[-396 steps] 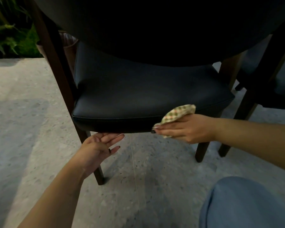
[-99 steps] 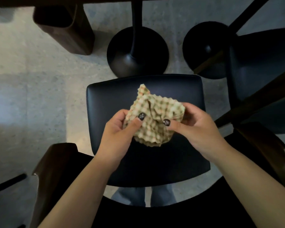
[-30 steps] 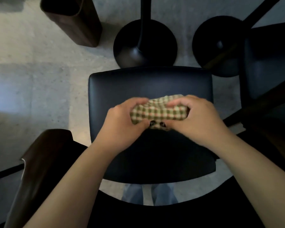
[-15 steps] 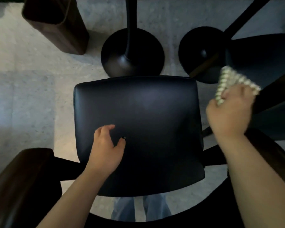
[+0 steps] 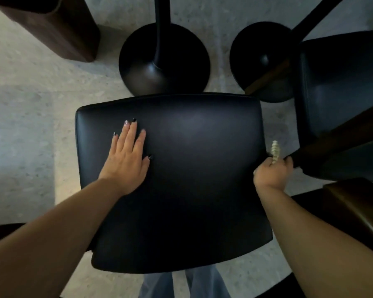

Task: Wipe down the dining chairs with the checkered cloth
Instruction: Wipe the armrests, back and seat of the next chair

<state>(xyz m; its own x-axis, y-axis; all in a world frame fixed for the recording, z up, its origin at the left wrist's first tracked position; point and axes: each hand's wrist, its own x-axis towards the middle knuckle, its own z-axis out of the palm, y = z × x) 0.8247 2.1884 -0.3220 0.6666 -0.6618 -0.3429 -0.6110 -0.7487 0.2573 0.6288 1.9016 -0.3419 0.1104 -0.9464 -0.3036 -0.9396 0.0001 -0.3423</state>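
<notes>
Dim, cool light overall. The pale floor (image 5: 26, 117) is the brightest area, with a lighter band at left and a soft-edged shadow beside the black chair seat (image 5: 170, 179). A faint sheen sits on the seat's upper middle. Wide-angle distortion bends the frame edges. Fine detail is soft and dark areas lose texture.
</notes>
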